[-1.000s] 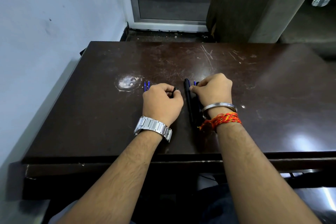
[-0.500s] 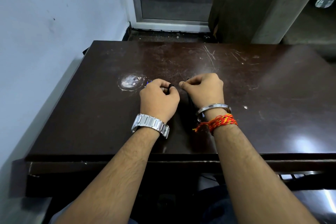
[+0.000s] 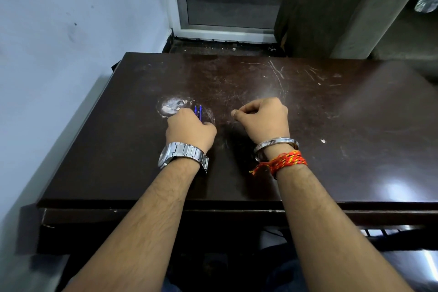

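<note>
Two thin blue pen refills [image 3: 198,111] lie on the dark brown table [image 3: 331,106], and their tips stick out past my left hand [image 3: 189,129]. That hand lies knuckles up over them with its fingers curled round their near ends. It wears a steel watch. My right hand [image 3: 264,118] is a fist just to the right, with the thumb pressed on the forefinger. It grips the black pen barrel, which is hidden under the hand and wrist. A steel bangle and an orange thread sit on that wrist.
A pale round stain [image 3: 171,107] marks the table just left of the refills. A white wall [image 3: 59,54] runs along the left side. A door frame [image 3: 225,28] and a brown cabinet [image 3: 331,7] stand behind the table's far edge.
My left hand slid left, away from the right hand and onto the blue refills. The black pen that lay beside my right hand is out of sight. The right hand barely moved.
</note>
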{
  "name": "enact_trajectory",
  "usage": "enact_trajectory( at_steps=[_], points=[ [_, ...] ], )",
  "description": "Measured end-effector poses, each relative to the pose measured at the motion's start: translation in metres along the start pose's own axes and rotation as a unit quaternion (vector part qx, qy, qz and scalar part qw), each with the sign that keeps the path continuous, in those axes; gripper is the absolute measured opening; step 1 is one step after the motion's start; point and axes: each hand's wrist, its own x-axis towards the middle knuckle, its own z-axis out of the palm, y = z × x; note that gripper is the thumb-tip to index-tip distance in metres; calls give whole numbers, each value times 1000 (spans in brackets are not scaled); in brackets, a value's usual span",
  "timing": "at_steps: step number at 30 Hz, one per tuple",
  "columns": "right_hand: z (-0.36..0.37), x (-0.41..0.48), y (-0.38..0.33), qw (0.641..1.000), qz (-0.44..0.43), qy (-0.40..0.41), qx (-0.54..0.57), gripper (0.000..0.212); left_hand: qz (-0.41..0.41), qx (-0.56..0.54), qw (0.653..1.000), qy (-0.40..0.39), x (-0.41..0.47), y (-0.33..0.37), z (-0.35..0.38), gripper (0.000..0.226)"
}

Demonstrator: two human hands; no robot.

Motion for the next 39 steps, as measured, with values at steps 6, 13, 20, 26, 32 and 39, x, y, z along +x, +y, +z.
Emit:
enact_trajectory(
  at_steps=[6, 13, 20, 26, 32, 39],
  points=[
    [4, -2, -4, 1000, -15, -9, -12, 14, 6, 35, 999, 14, 2, -3, 5, 28],
    [5, -3, -4, 1000, -16, -15, -19, 14, 4, 35, 999, 26, 6, -6, 2, 26],
    [9, -3, -6, 999, -14, -49, -15, 13, 4, 49, 999, -3, 5, -2, 0, 21],
    [17, -8, -11, 998, -14, -59, 20, 17, 43, -7, 999, 0, 0, -1, 0, 26],
    [26, -8, -13, 979, 93, -99, 151, 29, 103, -102, 989, -33, -2, 3, 1, 41],
    [25, -6, -10, 975, 106, -49, 187, 23, 50, -169, 981, -88, 0, 2, -3, 30]
  ],
)
